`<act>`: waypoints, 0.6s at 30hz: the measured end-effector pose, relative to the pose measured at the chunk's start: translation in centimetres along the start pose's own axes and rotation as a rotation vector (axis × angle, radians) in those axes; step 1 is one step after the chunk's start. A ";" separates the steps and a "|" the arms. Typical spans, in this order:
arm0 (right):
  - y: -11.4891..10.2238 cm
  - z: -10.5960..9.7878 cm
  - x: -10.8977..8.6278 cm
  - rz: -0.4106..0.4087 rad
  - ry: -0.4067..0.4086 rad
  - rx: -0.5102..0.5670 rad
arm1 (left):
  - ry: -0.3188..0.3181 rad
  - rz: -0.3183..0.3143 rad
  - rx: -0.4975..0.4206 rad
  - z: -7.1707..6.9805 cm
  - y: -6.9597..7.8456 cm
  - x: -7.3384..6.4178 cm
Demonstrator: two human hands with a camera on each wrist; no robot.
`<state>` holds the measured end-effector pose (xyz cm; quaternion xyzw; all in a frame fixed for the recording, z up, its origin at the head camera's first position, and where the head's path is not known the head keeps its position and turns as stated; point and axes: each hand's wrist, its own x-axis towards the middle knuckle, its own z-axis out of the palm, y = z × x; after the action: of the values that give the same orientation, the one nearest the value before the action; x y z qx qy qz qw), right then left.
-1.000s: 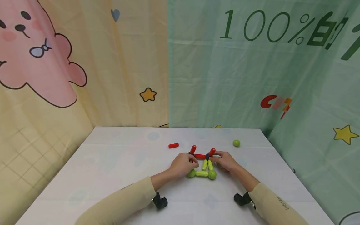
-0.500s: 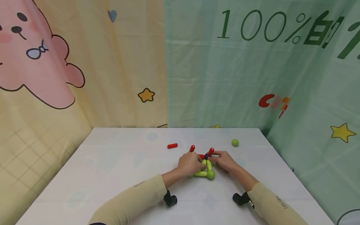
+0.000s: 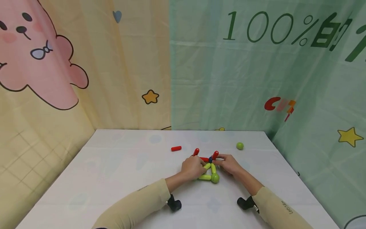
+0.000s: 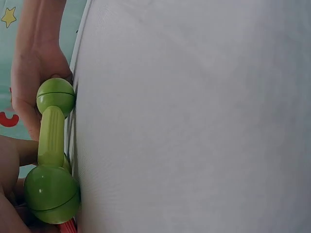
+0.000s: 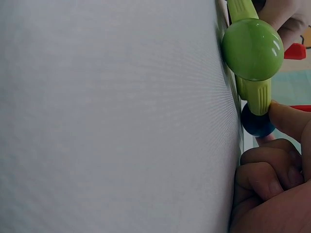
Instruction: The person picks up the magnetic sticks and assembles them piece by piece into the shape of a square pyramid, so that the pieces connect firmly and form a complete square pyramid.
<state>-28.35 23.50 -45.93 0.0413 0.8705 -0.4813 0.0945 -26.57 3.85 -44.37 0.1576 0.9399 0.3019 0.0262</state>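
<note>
- One white table [image 3: 211,210] carries everything.
- Rod-and-ball frame [image 3: 213,168] sits on it, between both hands. Looks like smooth plastic: probably light, stiff, slightly slippery, hard to break; joints likely the weak points. Best hold: a ball beside its socket, plus mid-rod on the mating piece. Right red upright [image 3: 215,155] is a poor handle, would lever its joint.
- Left hand [image 3: 193,167]: fingers curled, reads as pinching the inner green rod [image 3: 207,166] behind the left corner ball [image 4: 52,194]; exact contact partly hidden. Versus a second ago, hand sits further right and hides that ball from the head view.
- Right hand [image 3: 228,163]: thumb and finger clamped on the dark blue ball [image 5: 257,120]. Same place as a second ago.
- Inner green rod now slants from the dark blue ball toward the left hand; a second ago it ran steeper, more toward the wearer.
- Loose red rod [image 3: 176,148], beyond the frame, to its left: unmoved.
- Loose green ball [image 3: 240,146], beyond and right: unmoved.
</note>
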 end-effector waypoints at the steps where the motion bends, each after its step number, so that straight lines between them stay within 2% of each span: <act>1: 0.0 0.0 0.0 0.001 0.003 0.001 | -0.004 -0.004 -0.015 0.1 -0.1 0.0; 6: 0.0 0.1 -0.1 0.004 0.019 0.000 | 0.012 0.007 -0.027 0.2 -0.1 0.0; 10: -0.1 0.1 -0.1 0.002 0.016 0.000 | 0.027 -0.007 -0.033 0.1 -0.1 0.0; 18: -0.2 0.0 -0.2 0.009 0.013 0.011 | 0.036 -0.007 0.006 0.3 -0.1 0.3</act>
<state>-28.21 23.38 -45.78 0.0491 0.8682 -0.4855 0.0906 -26.81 4.01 -44.70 0.1487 0.9417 0.3017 0.0097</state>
